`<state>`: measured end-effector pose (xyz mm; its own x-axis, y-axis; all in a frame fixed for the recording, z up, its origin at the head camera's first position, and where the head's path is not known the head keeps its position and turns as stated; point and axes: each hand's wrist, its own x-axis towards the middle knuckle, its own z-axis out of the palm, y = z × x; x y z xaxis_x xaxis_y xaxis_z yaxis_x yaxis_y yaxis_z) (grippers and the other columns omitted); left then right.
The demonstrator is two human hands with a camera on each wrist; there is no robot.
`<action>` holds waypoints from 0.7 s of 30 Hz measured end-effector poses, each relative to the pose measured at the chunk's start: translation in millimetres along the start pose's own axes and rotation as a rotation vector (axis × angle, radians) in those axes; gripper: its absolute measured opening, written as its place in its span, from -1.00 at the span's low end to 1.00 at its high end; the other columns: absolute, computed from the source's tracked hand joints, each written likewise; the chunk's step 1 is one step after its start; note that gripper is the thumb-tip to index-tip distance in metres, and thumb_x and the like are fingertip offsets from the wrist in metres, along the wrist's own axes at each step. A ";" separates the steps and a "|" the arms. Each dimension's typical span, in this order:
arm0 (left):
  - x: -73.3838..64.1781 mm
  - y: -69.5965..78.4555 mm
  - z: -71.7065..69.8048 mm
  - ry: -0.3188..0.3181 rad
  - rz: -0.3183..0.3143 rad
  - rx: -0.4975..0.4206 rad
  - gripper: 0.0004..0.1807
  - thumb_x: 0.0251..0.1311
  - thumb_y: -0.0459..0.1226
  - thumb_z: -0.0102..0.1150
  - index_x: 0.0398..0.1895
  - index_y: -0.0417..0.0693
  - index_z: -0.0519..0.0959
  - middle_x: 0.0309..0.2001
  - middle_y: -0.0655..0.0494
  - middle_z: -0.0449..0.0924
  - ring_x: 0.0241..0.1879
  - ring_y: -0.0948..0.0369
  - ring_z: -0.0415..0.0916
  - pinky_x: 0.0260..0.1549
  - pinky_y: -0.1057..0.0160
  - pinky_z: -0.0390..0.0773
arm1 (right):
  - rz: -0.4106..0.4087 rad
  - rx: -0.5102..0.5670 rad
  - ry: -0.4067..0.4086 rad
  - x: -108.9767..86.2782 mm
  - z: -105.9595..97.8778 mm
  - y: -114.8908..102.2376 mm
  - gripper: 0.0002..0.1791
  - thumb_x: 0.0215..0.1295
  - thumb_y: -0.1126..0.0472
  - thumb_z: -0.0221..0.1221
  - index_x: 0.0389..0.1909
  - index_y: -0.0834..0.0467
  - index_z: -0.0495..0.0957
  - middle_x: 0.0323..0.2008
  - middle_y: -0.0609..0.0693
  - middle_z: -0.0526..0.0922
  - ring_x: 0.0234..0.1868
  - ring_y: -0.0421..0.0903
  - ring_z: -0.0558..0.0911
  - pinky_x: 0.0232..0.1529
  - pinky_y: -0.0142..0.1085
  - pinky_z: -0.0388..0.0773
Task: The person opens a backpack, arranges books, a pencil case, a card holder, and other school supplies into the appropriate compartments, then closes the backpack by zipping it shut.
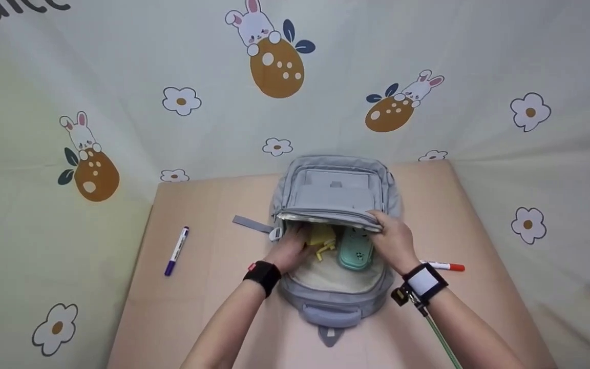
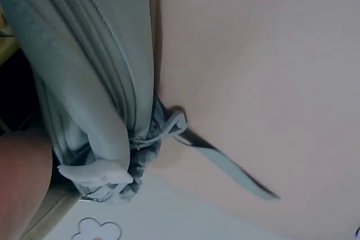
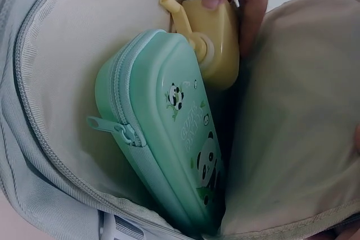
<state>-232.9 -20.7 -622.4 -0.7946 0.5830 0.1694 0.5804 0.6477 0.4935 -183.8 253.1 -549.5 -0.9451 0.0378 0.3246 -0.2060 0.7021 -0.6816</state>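
A grey-blue backpack (image 1: 325, 197) lies on the table with its main compartment unzipped. My right hand (image 1: 395, 241) grips the edge of the raised front panel at its right corner. Inside, my left hand (image 1: 290, 249) holds a yellow crank pencil sharpener (image 3: 222, 43). Its thumb lies on the sharpener's top and its other fingers pass behind, partly hidden in the right wrist view. Beside the sharpener sits a mint-green zipped pencil case (image 3: 163, 122) with panda prints. The left wrist view shows mostly the bag's zipped side (image 2: 101, 66).
A purple-capped marker (image 1: 177, 251) lies on the table left of the backpack. On the right, a red-capped marker (image 1: 448, 266) is partly behind the right wrist. A grey strap (image 1: 251, 224) sticks out from the bag's left side. Patterned cloth (image 1: 213, 138) surrounds the table.
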 end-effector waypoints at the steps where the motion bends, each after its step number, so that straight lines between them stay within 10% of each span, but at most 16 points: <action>1: 1.2 -0.8 0.9 0.022 -0.004 -0.014 -0.32 0.42 -0.12 0.22 0.45 -0.31 0.32 0.40 -0.31 0.31 0.41 -0.14 0.26 0.39 -0.02 0.25 | 0.001 0.000 0.001 0.1 -0.1 -0.1 -0.74 0.31 0.26 0.30 0.00 0.07 0.72 -0.06 0.07 0.77 -0.09 0.16 0.74 -0.03 0.09 0.61; 14: -27.5 -5.0 -13.0 0.085 -0.019 -0.014 -0.39 0.43 -0.18 0.20 0.47 -0.18 0.35 0.42 -0.18 0.36 0.36 -0.06 0.37 0.31 -0.02 0.38 | 0.008 0.010 -0.011 -2.6 0.2 1.4 -0.73 0.32 0.25 0.30 0.02 0.04 0.72 -0.02 0.07 0.76 -0.05 0.17 0.73 0.01 0.08 0.60; 21: -64.2 -22.2 -36.1 0.352 -0.187 -0.093 -0.56 0.38 -0.32 0.23 0.31 -0.15 0.55 0.19 -0.06 0.62 0.16 0.02 0.59 0.13 0.06 0.56 | -0.042 -0.005 -0.029 -9.6 1.5 4.9 -0.55 0.15 0.47 0.26 0.06 0.08 0.71 -0.01 0.06 0.76 -0.03 0.15 0.72 -0.01 0.08 0.60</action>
<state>-201.2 -90.2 -613.4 -0.9067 0.2451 0.3433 0.4144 0.6701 0.6158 -176.1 255.1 -556.9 -0.9426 -0.0123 0.3337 -0.2444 0.7065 -0.6642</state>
